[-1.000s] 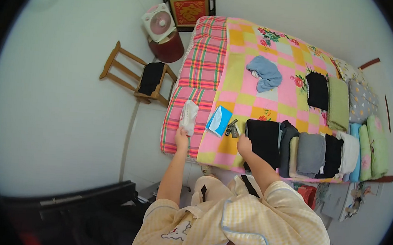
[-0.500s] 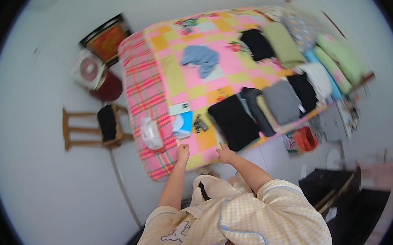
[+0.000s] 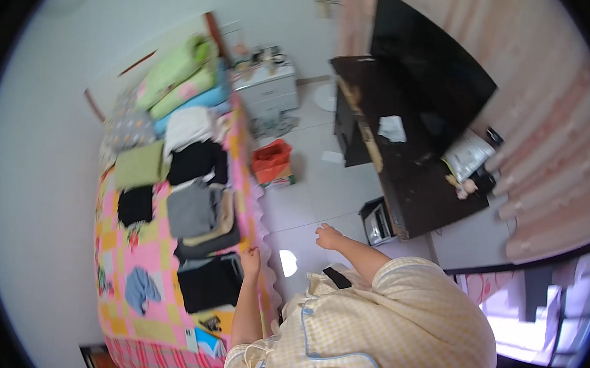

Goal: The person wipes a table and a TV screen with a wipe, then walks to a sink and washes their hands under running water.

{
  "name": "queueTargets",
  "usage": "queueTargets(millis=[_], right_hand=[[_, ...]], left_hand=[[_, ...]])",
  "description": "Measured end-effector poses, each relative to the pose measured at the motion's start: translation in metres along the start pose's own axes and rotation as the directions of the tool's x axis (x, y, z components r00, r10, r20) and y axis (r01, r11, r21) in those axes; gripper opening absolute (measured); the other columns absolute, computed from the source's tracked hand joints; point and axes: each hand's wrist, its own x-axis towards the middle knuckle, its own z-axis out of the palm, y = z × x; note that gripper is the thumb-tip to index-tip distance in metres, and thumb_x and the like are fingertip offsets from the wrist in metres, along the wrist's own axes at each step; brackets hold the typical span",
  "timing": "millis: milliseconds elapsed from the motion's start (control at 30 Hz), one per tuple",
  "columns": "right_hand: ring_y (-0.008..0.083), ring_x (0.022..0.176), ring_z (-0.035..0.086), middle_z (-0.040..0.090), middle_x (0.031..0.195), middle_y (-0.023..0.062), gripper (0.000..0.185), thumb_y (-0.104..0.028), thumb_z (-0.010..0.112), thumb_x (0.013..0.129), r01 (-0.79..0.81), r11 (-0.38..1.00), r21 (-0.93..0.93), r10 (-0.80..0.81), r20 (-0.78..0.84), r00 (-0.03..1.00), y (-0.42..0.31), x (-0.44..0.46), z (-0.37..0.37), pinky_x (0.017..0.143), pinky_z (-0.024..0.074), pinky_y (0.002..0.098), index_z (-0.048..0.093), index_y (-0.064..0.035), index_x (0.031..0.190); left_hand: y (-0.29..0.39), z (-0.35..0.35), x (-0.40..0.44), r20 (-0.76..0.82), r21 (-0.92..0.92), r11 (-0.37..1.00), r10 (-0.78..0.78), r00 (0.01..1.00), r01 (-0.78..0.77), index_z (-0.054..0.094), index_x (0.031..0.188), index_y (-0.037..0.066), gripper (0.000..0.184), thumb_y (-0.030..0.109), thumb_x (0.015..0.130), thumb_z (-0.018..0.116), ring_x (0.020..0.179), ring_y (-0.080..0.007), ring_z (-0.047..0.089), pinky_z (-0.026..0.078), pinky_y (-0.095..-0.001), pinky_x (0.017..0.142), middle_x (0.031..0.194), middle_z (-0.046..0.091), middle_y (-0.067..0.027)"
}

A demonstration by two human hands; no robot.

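My left hand (image 3: 251, 259) is loosely closed, with nothing visible in it, at the bed's edge by the folded dark clothes. In front of and beside it lie a folded black garment (image 3: 207, 288) and a grey folded garment (image 3: 192, 210) with a beige one (image 3: 223, 220). Over the floor to the right hangs my right hand (image 3: 329, 236), its fingers partly spread and holding nothing. A crumpled blue cloth (image 3: 141, 289) lies farther left on the patterned bed sheet (image 3: 114, 240). A small black folded cloth (image 3: 135, 205) sits above it.
A red bag (image 3: 271, 160) stands on the floor beside the bed. Beyond it is a white nightstand (image 3: 267, 90) with small items. A dark TV stand (image 3: 412, 172) carries a television (image 3: 426, 70); a black bin (image 3: 377, 222) stands against it. Pillows (image 3: 179, 83) are piled at the headboard.
My view has swung right, from facing across the bed to looking along its side toward the nightstand and TV stand. My right hand is now over the floor; the clothes look unmoved.
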Motion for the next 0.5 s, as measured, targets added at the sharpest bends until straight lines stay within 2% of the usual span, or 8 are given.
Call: queueTargets(millis=[67,100,133,200,267,333,400,500], right_hand=[[0.0342,0.115,0.036,0.029,0.13,0.0186,0.039,-0.019,0.05,0.074,-0.087,0.992,0.088,0.099,-0.139,0.985,0.043,-0.021,-0.019,0.093,0.0351,0.0383,0.049,-0.0094,0.112],[0.032,0.115,0.035,0.031,0.128,0.017,0.038,-0.016,0.049,0.072,-0.051,0.991,0.121,0.083,-0.269,0.96,0.066,-0.029,-0.021,0.092,0.0355,0.0396,0.05,-0.007,0.109],[0.032,0.115,0.035,0.031,0.128,0.017,0.038,-0.016,0.049,0.072,-0.088,0.983,0.159,0.13,-0.282,0.951,0.087,-0.038,-0.022,0.092,0.0355,0.0396,0.05,-0.007,0.109],[0.0303,0.115,0.035,0.033,0.127,0.0147,0.036,-0.015,0.05,0.072,0.095,0.983,0.157,0.013,-0.574,0.819,0.123,-0.056,-0.033,0.092,0.0352,0.0396,0.051,-0.0091,0.107],[0.0292,0.116,0.034,0.035,0.125,0.0134,0.038,-0.015,0.05,0.072,0.04,0.987,0.157,0.066,-0.62,0.782,0.141,-0.081,-0.05,0.093,0.0324,0.0401,0.049,-0.0105,0.109],[0.0294,0.118,0.031,0.034,0.126,0.0129,0.043,-0.015,0.05,0.072,-0.108,0.99,0.086,0.136,-0.743,0.655,0.158,-0.092,-0.053,0.097,0.0284,0.0402,0.046,-0.0103,0.114],[0.0297,0.119,0.03,0.033,0.127,0.0129,0.048,-0.016,0.051,0.072,-0.19,0.97,0.154,0.241,-0.719,0.651,0.174,-0.097,-0.054,0.098,0.0258,0.0407,0.042,-0.0104,0.119],[0.0299,0.121,0.028,0.03,0.13,0.0133,0.05,-0.017,0.05,0.073,-0.264,0.941,0.214,0.333,-0.732,0.595,0.187,-0.096,-0.053,0.099,0.024,0.0422,0.039,-0.0101,0.122]], left_hand=[[0.048,0.041,0.022,0.092,0.049,0.989,0.135,0.987,-0.14,0.06,0.082,0.0,0.017,0.014,0.074,0.055,0.083,-0.0299,0.055,0.043,-0.0352,0.073,0.085,0.057,-0.0185],[0.074,0.062,0.029,0.146,0.081,0.966,0.23,0.962,-0.244,0.06,0.084,0.002,0.017,0.014,0.074,0.055,0.088,-0.0307,0.053,0.042,-0.0358,0.075,0.091,0.055,-0.0189],[0.1,0.083,0.033,0.195,0.078,0.958,0.256,0.947,-0.275,0.06,0.084,0.002,0.017,0.014,0.074,0.055,0.088,-0.0307,0.053,0.042,-0.0358,0.075,0.091,0.055,-0.0189],[0.146,0.121,0.035,0.354,0.032,0.964,0.236,0.905,-0.264,0.058,0.086,0.002,0.016,0.014,0.075,0.054,0.087,-0.029,0.051,0.043,-0.0337,0.076,0.099,0.051,-0.0181],[0.168,0.165,0.037,0.427,-0.017,0.929,0.341,0.837,-0.37,0.057,0.088,0.002,0.017,0.013,0.075,0.056,0.088,-0.0306,0.05,0.042,-0.0349,0.078,0.101,0.05,-0.0183],[0.192,0.194,0.038,0.491,-0.068,0.884,0.434,0.756,-0.463,0.057,0.09,0.003,0.018,0.012,0.074,0.057,0.09,-0.0321,0.05,0.042,-0.0362,0.08,0.103,0.049,-0.0185],[0.215,0.214,0.037,0.521,-0.142,0.766,0.596,0.611,-0.627,0.053,0.097,0.004,0.026,0.011,0.072,0.058,0.097,-0.0354,0.047,0.038,-0.0385,0.085,0.105,0.048,-0.02],[0.248,0.235,0.045,0.559,-0.144,0.672,0.661,0.501,-0.726,0.048,0.104,0.004,0.035,0.009,0.071,0.058,0.099,-0.0362,0.044,0.037,-0.0401,0.086,0.111,0.044,-0.0204]])
